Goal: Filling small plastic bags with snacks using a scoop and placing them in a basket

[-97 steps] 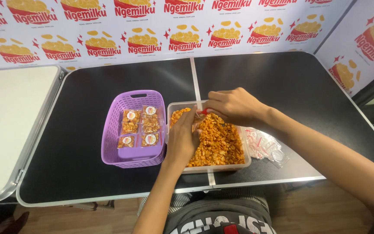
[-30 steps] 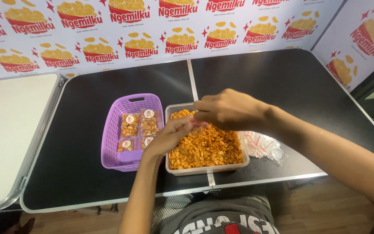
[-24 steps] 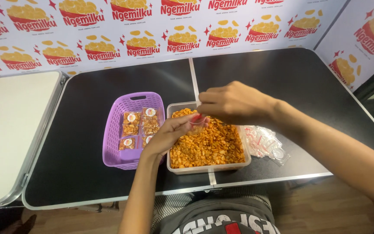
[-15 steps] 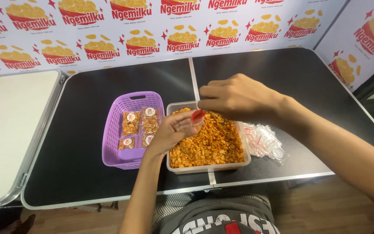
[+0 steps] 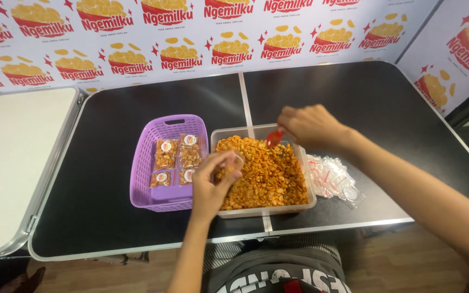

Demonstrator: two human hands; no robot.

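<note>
My left hand (image 5: 213, 182) has its fingers curled around a small clear pouch (image 5: 230, 163), partly filled with orange snack, held over the near left of the clear tub (image 5: 305, 168). My right hand (image 5: 310, 127) pinches a red scoop (image 5: 274, 138) above the tub's far side. Five sealed packets (image 5: 176, 160) already lie in the purple basket (image 5: 142, 168) to the left, while this pouch is unsealed and empty bags (image 5: 332, 179) wait on the surface to the right.
</note>
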